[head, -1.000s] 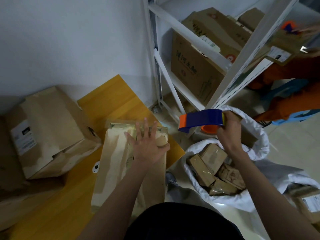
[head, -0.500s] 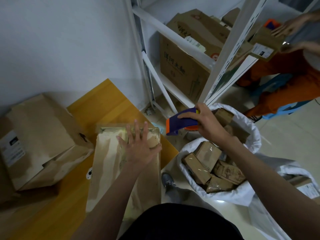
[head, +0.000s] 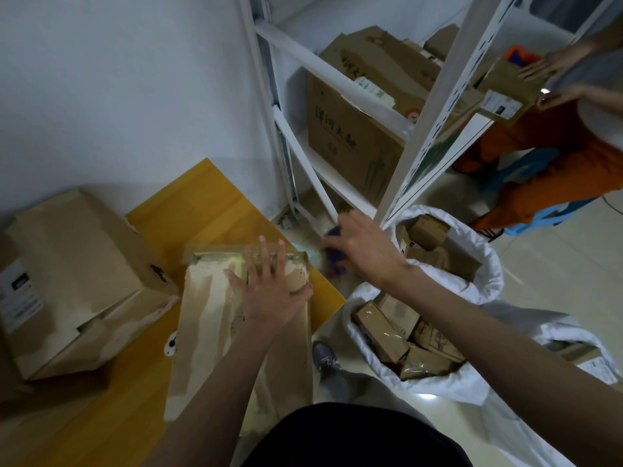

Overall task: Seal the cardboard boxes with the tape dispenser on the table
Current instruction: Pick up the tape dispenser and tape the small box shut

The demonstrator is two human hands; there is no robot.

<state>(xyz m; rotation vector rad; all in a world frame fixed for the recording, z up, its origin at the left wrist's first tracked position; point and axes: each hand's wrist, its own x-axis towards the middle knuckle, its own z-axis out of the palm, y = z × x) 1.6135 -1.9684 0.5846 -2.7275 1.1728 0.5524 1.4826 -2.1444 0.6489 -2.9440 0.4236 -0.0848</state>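
While my left hand [head: 269, 291] presses flat, fingers spread, on the far end of the long cardboard box [head: 236, 332], I list the scene as follows.

Item: long cardboard box, lying on the yellow table [head: 215, 210], its near end overhanging the table edge toward me. Clear tape shows across its far end; I cannot tell whether the whole seam is closed.

Item: tape dispenser [head: 332, 256], blue with orange, blurred and mostly hidden under my right hand [head: 364, 254], which grips it just beyond the box's far right corner, off the table edge.

Item: larger cardboard box [head: 77, 274], left of the long one on the table, a flap sagging at its near side; I judge it not yet sealed.

Item: white sack [head: 485, 281], on the floor to my right, filled with small taped parcels [head: 381, 326]; I take these as finished work.

Item: white metal shelving [head: 435, 106], holding printed cartons.

Item: second person in orange trousers [head: 559, 156], far right, handling a labelled box.

Status: part done. By my reckoning, remaining are any further strips on the long box, then the larger box.
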